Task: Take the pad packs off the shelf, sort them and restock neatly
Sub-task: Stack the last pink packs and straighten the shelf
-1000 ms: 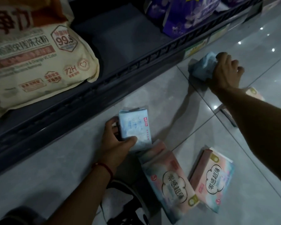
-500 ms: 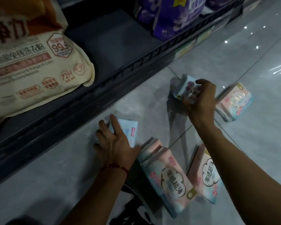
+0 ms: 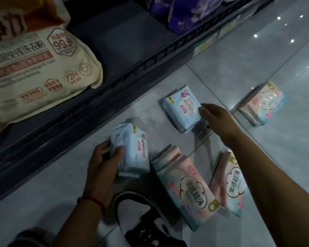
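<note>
Several pad packs lie on the grey tiled floor before the dark bottom shelf (image 3: 125,41). My left hand (image 3: 103,157) grips a light blue pack (image 3: 132,148) by its left side, tilted on the floor. My right hand (image 3: 212,116) touches the right edge of a second light blue pack (image 3: 182,107), which lies flat. Two larger pink packs lie nearer me, one in the middle (image 3: 185,188) and one to its right (image 3: 230,182). A third pink pack (image 3: 262,104) lies farther right.
A big cream detergent bag (image 3: 34,68) fills the shelf's left part. Purple packs (image 3: 182,13) stand at the shelf's back right. The shelf has a low black wire front rail (image 3: 168,56). My black-and-white shoe (image 3: 137,216) is on the floor below the packs.
My right hand brought its blue pack in from the far right and laid it flat on the floor. My left hand went from pressing its blue pack down to gripping its side.
</note>
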Motion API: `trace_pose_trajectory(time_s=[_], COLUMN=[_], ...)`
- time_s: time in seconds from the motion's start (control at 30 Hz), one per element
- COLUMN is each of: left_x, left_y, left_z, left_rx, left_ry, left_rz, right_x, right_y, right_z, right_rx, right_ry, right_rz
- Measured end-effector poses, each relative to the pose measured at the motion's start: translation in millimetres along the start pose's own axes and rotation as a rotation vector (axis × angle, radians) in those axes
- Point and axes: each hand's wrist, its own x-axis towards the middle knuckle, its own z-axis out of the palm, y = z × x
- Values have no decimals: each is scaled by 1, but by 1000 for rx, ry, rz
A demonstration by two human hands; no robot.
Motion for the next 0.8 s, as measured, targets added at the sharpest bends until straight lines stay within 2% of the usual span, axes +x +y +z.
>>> trace_pose_trajectory(time_s=[0.1,0.23,0.37,0.47,0.57,0.67,0.8], left_x=[3,5,-8,-14,-21,-47,-102], left_y=[-9,-25,-19,-19,-23,-13,20], left_z=[-10,-31,-30,-28,-30,-37,-48], left_rx=[-27,-50,-193,2,63,42,-9], left_ry=[136,262,148,33,15,26,48], left_rz=[-18,-54,-91,-8,-67,-119,-80], right_x=[-9,-17,-21,-26,-37,-65,-121], right_y=[-3,-8,-5,-8,-20,-40,-78], right_z=[11,28,40,45,39,20,-10], right_rx=[66,-100,-107,27,134,214,248], right_ry=[-61,-119,-93,-60,-74,-164,-366], right_rz=[25,-13,-33,-4,-14,-30,-105])
